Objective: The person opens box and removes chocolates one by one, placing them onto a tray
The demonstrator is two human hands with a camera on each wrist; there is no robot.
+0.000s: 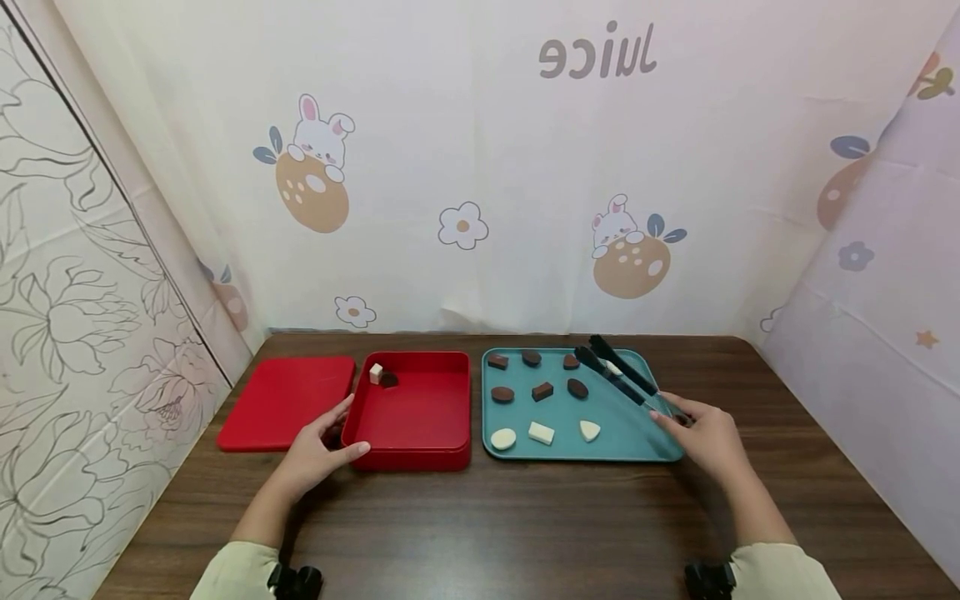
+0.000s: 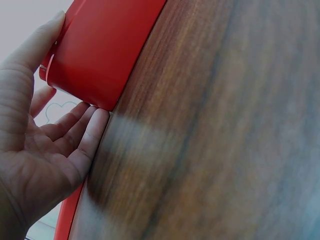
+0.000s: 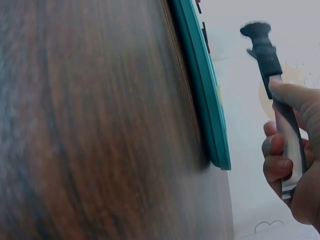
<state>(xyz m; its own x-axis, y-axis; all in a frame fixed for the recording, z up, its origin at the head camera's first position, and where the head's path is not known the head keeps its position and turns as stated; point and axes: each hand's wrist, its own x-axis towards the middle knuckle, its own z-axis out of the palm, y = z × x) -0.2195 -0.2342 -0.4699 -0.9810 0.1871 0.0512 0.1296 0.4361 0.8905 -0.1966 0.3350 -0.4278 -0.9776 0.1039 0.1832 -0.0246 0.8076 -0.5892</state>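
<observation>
My left hand (image 1: 313,454) holds the left side of an open red box (image 1: 408,460), thumb at its front left rim and fingers against its side wall. Inside, a white cube-shaped chocolate (image 1: 376,373) and a dark chocolate (image 1: 388,380) lie at the back left. My right hand (image 1: 705,433) grips metal tongs (image 3: 292,145) with black ends (image 1: 611,379). Their spread tips reach over the back right of a teal tray (image 1: 630,446). A white piece (image 1: 613,367) shows between the tong arms; whether they touch it I cannot tell.
On the tray sit several dark chocolates (image 1: 542,391) in two rows, with white ones (image 1: 542,432) in front. A flat red lid (image 1: 288,404) lies left of the box. A patterned curtain (image 1: 465,283) hangs behind the brown wooden table (image 1: 487,533).
</observation>
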